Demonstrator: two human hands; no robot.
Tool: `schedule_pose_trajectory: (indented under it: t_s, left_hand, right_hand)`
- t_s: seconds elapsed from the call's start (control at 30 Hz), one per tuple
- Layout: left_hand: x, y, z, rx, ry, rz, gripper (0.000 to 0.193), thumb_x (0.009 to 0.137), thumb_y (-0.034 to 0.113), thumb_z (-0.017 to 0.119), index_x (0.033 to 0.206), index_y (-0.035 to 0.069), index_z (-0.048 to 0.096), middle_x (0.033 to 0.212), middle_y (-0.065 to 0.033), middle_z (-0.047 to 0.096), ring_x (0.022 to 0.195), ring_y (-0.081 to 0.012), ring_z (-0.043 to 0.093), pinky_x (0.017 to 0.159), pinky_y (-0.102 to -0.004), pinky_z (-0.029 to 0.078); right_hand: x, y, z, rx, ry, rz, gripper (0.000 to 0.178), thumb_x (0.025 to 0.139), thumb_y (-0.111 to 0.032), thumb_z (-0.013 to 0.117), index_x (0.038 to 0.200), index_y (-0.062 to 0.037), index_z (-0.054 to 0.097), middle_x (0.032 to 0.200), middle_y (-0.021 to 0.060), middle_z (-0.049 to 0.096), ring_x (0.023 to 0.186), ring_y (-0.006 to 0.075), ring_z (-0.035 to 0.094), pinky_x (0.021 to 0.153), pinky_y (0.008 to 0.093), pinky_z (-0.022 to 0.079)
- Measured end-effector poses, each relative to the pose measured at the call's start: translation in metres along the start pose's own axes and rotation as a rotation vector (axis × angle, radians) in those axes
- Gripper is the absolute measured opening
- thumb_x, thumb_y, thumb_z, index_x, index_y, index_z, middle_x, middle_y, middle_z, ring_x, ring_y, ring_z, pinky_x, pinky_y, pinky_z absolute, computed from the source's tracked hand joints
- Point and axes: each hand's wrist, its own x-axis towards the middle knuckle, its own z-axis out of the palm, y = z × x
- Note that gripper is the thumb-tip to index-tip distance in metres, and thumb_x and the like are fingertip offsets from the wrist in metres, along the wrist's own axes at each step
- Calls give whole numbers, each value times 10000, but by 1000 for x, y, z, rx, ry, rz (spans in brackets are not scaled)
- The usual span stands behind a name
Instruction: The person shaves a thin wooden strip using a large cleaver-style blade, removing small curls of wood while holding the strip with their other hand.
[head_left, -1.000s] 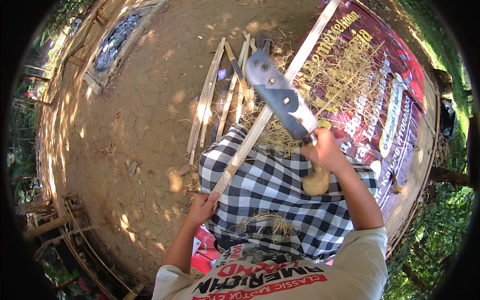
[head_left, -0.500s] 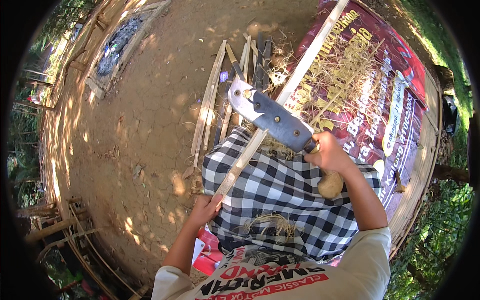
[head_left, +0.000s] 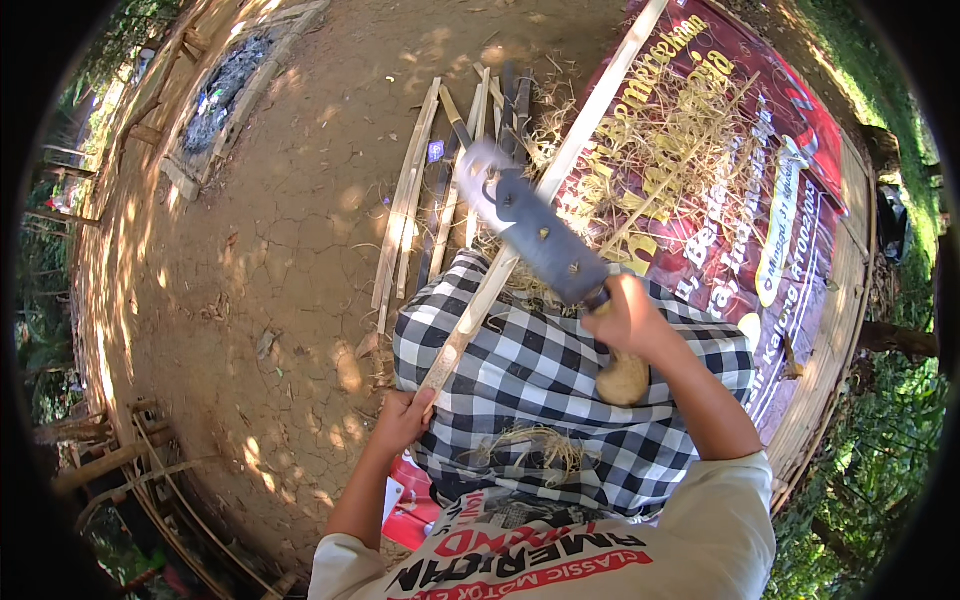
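My left hand [head_left: 405, 420] is closed around the near end of a long pale bamboo strip [head_left: 490, 287]. The strip slants away to the upper right across my lap. In the fist of my right hand [head_left: 630, 318] is a broad-bladed machete [head_left: 550, 245] with a dark riveted blade and a brighter, motion-blurred tip. Its rounded wooden handle end [head_left: 624, 381] sticks out below the hand. The blade crosses over the strip, hiding a short stretch of it; whether the edge touches cannot be told. A black-and-white checked cloth [head_left: 560, 385] covers my lap, with some thin shavings [head_left: 535, 450] on it.
Several split bamboo strips [head_left: 408, 215] lie on the bare earth ahead. To the right, a dark red printed banner [head_left: 735, 240] carries a heap of curly shavings [head_left: 675, 150]. Far left is a framed ash pit [head_left: 228, 95]. A bamboo edge [head_left: 840, 340] borders the banner.
My right hand and the machete have shifted left and slightly down, the blade now blurred. The bamboo strip and my left hand sit almost as before, the whole view shifting slightly.
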Motion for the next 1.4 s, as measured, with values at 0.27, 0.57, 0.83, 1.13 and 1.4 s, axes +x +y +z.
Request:
schedule_pose_trajectory:
  t_s: [0.27,0.57,0.83,1.13,1.4]
  left_hand:
    - [-1,-4,-2,56,20,66,542,980,392,518,571,35,524,486,9,452,408,-73,404,391,-254,318]
    - [-1,-7,-3,22,14,44,555,982,387,515,549,41,526,466,14,446,411,-75,419,397,-250,329]
    - [1,-4,-8,58,-9,61,566,985,393,505,544,39,518,470,12,450,409,-78,420,399,-252,321]
    - [-3,1,-5,62,-1,45,579,988,417,487,545,45,516,481,6,453,412,-75,408,396,-249,312]
    - [-6,8,-5,42,-23,28,583,990,439,473,558,48,510,480,8,440,412,-78,402,396,-250,309]
  right_hand:
    - [10,-8,-20,175,-43,78,268,632,-108,682,795,92,607,641,228,589,598,293,615,620,362,501]
    - [7,-12,-15,184,-62,115,324,627,-135,688,849,91,622,700,241,628,668,288,655,624,372,508]
    - [-7,-9,4,-123,-202,3,325,633,-165,708,824,88,634,763,269,632,783,387,648,720,409,516]
    - [-22,2,31,-166,-222,-47,341,614,-165,708,807,100,614,702,269,617,672,398,632,656,385,525]
    - [-20,-4,28,339,-505,316,191,664,9,676,815,93,594,631,116,617,534,176,613,506,317,488]
